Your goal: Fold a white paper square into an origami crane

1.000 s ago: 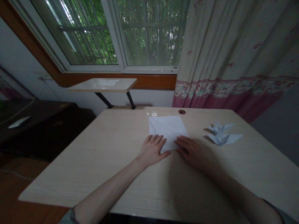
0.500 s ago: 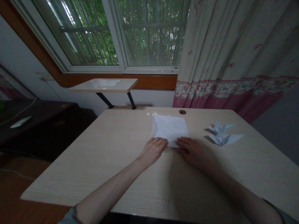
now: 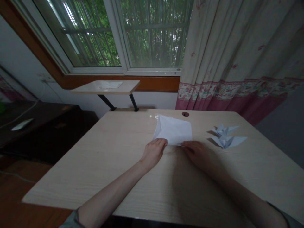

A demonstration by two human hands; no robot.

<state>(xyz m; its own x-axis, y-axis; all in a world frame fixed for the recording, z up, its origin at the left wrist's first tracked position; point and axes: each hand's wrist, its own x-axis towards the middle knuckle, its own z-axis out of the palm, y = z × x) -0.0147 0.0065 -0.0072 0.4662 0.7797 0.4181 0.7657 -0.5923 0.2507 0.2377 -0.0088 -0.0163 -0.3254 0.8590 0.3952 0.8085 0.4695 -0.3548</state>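
Observation:
A folded sheet of white paper (image 3: 175, 129) is on the desk in front of me, a crease running down its left side. My left hand (image 3: 155, 149) grips its near left corner, the fingers curled over the edge. At the near right corner my right hand (image 3: 195, 152) pinches the same sheet, its thumb hidden beneath the fingers. Between the two hands the near edge of the paper shows. To the right of my right hand stand two folded paper cranes, the nearer crane (image 3: 225, 141) and the farther crane (image 3: 222, 129), close together.
The pale wooden desk (image 3: 99, 167) has a cable hole (image 3: 185, 114) near its back edge. A small raised shelf (image 3: 87, 88) at the back left carries white paper (image 3: 110, 84). Behind are a window and a curtain (image 3: 213, 63). A dark table (image 3: 42, 120) stands left.
Both hands have closed on the paper's near edge and drawn in their fingers. The sheet has shifted slightly away and tilted, its right side now farther right.

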